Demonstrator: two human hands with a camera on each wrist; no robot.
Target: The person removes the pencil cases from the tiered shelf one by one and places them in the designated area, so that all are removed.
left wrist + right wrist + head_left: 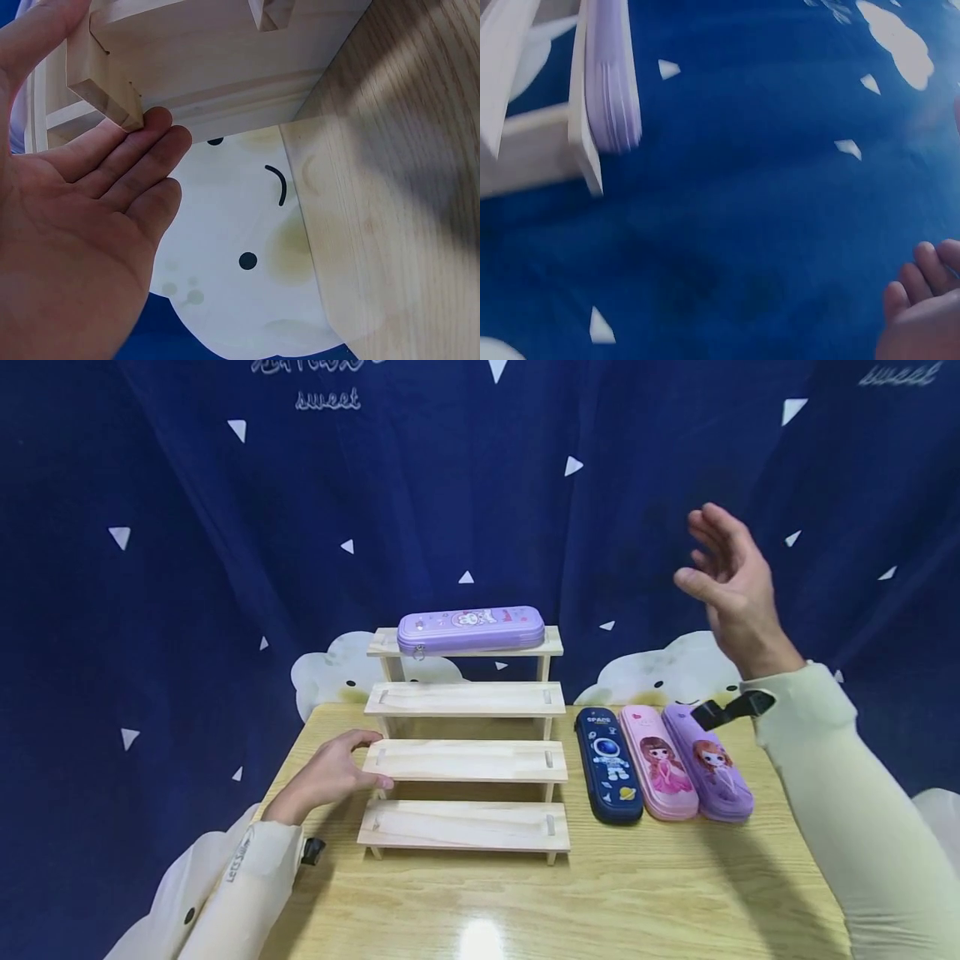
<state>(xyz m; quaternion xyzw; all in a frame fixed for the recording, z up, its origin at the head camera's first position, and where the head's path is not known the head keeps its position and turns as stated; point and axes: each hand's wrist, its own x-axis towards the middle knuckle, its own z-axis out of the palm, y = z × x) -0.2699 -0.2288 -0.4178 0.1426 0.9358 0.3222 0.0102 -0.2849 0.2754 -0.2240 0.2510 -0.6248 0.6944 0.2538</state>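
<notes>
Over at nine o'clock of the four-step wooden riser (467,760), the left hand (330,774) lies flat on the wooden table (600,893), straight fingers touching the end of the third step. Up at two o'clock the right hand (731,581) hangs in the air, fingers spread and holding nothing. Atop the riser lies a lilac pencil case (471,629); at three o'clock lie a navy astronaut pencil case (608,765), a pink one (659,763) and a purple one (714,767), side by side.
</notes>
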